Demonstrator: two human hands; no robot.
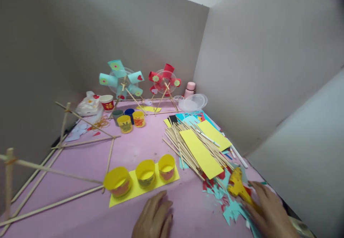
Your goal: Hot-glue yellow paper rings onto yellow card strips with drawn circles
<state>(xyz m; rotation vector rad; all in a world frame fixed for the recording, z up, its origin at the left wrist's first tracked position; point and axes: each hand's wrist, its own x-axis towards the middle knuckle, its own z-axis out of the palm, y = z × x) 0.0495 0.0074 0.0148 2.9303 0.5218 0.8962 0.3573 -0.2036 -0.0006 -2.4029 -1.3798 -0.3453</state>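
Note:
My left hand [154,216] rests on the pink tabletop [139,148] at the near edge, fingers curled loosely with nothing in them, just below a yellow paper strip [134,191] that carries three yellow paper rings [146,173]. Over at the near right, my right hand [268,209] is closed round the handle of a yellow glue gun [238,186], which lies over a heap of red and teal paper scraps [225,202].
A pile of wooden sticks [188,145] with yellow paper sheets [201,154] on it lies right of centre. A stick frame [61,141] stands at left. A teal paper wheel [122,80], a red paper wheel [164,80], several cups [129,120] and plastic lids [193,102] line the back. Grey partition walls enclose the table.

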